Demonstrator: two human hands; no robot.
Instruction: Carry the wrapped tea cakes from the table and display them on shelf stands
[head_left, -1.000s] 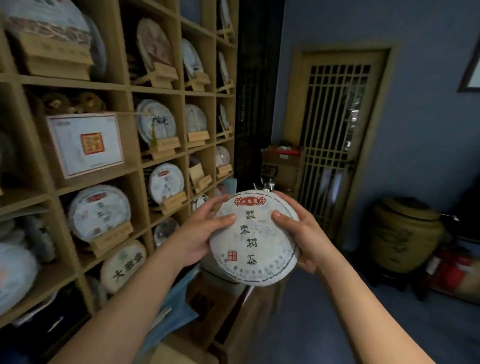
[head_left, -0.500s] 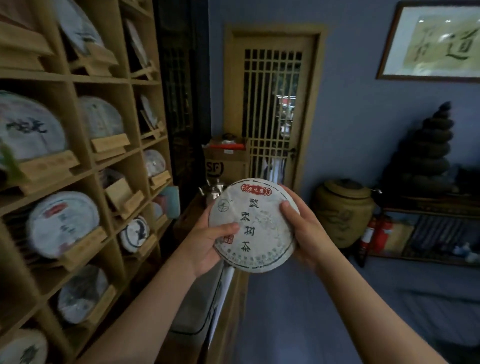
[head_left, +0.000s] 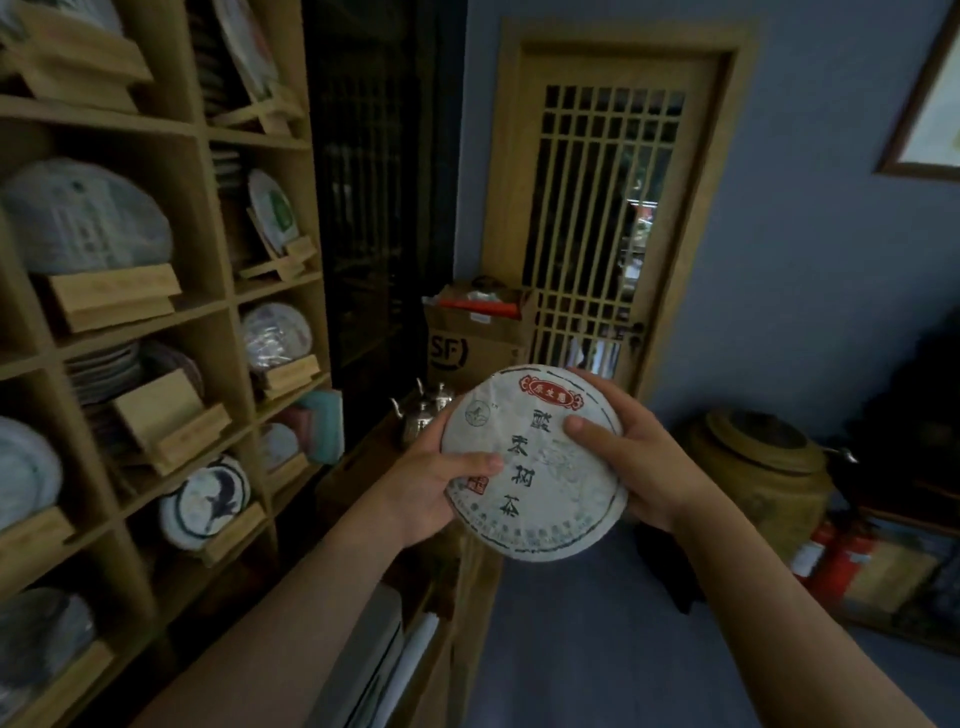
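Note:
A round tea cake (head_left: 535, 467) in white paper with a red label and dark characters is held up in front of me, face toward me. My left hand (head_left: 431, 483) grips its left edge, thumb across the front. My right hand (head_left: 639, 467) grips its right edge, thumb on the face. The wooden shelf unit (head_left: 208, 317) fills the left side. Several of its compartments hold wrapped cakes on wooden stands. One wooden stand (head_left: 171, 421) in the middle row shows no cake on its front.
A low wooden cabinet (head_left: 363, 467) with metal teapots (head_left: 423, 410) stands under my hands. Behind it are a cardboard box (head_left: 467, 343) and a lattice door (head_left: 597, 218). A large ceramic jar (head_left: 758, 478) and a red fire extinguisher (head_left: 836, 556) sit on the right.
The view has swung right along the shelf and drawn nearer to it. Both hands keep their grip on the tea cake, which now tilts slightly.

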